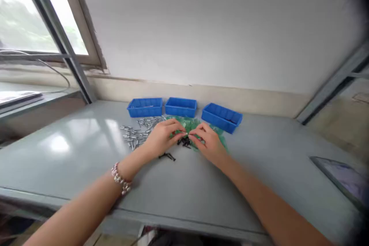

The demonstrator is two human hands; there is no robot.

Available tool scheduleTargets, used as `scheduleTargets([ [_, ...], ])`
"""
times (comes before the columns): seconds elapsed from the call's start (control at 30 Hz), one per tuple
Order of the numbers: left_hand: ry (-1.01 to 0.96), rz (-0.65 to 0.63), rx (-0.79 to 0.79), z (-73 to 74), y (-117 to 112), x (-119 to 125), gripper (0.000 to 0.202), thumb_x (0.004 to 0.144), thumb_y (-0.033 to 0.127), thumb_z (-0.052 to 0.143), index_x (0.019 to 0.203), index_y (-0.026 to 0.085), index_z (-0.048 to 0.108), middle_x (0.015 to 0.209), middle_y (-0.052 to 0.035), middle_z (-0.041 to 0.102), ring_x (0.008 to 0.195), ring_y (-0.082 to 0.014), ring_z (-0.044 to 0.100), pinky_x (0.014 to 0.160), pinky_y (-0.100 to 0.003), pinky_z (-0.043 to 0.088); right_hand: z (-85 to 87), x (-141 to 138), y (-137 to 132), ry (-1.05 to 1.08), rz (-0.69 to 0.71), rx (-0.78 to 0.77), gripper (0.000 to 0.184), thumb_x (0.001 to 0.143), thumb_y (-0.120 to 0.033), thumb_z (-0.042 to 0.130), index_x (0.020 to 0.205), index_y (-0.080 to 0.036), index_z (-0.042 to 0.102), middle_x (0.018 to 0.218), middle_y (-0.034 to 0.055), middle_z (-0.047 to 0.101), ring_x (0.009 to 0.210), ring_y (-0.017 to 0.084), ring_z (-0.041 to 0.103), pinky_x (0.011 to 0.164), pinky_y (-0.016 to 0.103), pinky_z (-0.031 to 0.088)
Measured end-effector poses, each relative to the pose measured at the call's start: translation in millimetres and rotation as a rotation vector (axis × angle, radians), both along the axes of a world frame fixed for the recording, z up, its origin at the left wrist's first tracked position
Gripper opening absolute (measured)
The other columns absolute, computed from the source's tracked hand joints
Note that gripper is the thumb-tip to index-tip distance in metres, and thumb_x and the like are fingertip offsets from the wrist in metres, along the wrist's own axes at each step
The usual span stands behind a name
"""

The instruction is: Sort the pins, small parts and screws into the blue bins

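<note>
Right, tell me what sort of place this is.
Probably a workshop or factory: three blue bins, loose silver metal pieces and small black parts on a grey table suggest it.

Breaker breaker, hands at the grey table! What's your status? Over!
Left hand and right hand: together pinching tiny pale piece, details unclear. Small black screw-like parts: loose close by. Crowding the hands: translucent green plastic.

At twelve o'clock I see a plain white wall (201, 34); at ten, a window (65, 19) with blurred greenery (20, 32) outside, a metal post (82, 78) crossing before it, and a thin cable (54, 68) curving below. A second post (325, 93) stands toward half past two; a dark-framed panel (343, 178) lies at four.
</note>
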State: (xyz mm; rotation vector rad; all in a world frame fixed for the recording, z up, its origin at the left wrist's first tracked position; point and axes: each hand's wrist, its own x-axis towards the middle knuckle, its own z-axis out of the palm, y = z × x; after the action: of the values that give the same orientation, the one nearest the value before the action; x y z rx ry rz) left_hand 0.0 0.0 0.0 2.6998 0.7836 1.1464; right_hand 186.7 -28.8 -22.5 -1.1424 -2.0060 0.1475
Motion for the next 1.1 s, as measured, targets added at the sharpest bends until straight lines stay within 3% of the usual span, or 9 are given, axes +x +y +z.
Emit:
scheduleTargets([
  [0.63,0.032,0.039,0.003,-1.3,5.7,-2.0,0.01,0.081,0.025,0.054,0.082,0.016,0.059,0.082,-0.0019,0.058,0.064,-0.0087,0.051,0.059,-0.02,0.042,-0.6,-2.3,-1.9,0.067,0.011,0.107,0.005,0.079,-0.02,0.054,0.082,-0.02,0.058,0.08,0.0008,0.049,0.067,0.011,0.049,0.061,0.023,0.042],
  [1.1,0.044,0.047,-0.006,-0.7,5.2,-1.5,0.012,0.081,0.027,0.054,0.082,0.017,0.06,0.082,-0.002,0.059,0.065,-0.0091,0.052,0.059,-0.02,0.042,0.9,-1.8,-2.5,0.053,-0.004,0.074,0.006,0.081,-0.023,0.052,0.083,-0.02,0.057,0.081,0.0015,0.05,0.067,0.012,0.05,0.061,0.024,0.042],
])
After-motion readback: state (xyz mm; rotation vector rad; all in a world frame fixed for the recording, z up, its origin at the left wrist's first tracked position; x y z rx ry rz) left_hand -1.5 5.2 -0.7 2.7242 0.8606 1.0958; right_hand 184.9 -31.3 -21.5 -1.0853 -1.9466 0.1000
